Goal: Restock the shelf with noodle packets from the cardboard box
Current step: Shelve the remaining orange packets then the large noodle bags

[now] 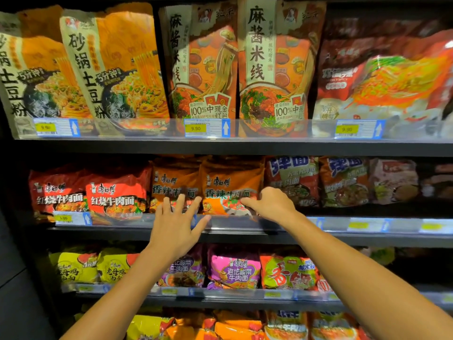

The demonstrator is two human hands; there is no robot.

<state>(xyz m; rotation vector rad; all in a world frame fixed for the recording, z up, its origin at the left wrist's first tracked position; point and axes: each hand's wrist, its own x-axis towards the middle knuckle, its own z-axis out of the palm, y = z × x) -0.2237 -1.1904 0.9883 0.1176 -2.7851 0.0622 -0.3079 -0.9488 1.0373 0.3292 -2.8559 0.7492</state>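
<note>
While both arms reach to the middle shelf [245, 223], the right hand [270, 204] grips the lower right corner of an orange noodle packet [231, 186] at the shelf's front edge; the left hand [177, 223], fingers spread, hovers beside it.

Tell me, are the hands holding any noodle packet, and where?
The right hand pinches the lower right part of an orange noodle packet on the middle shelf. The left hand holds nothing, fingers spread.

Both arms reach forward: left hand [177, 223] splayed (fingers straight), right hand [269, 204] curled.
</note>
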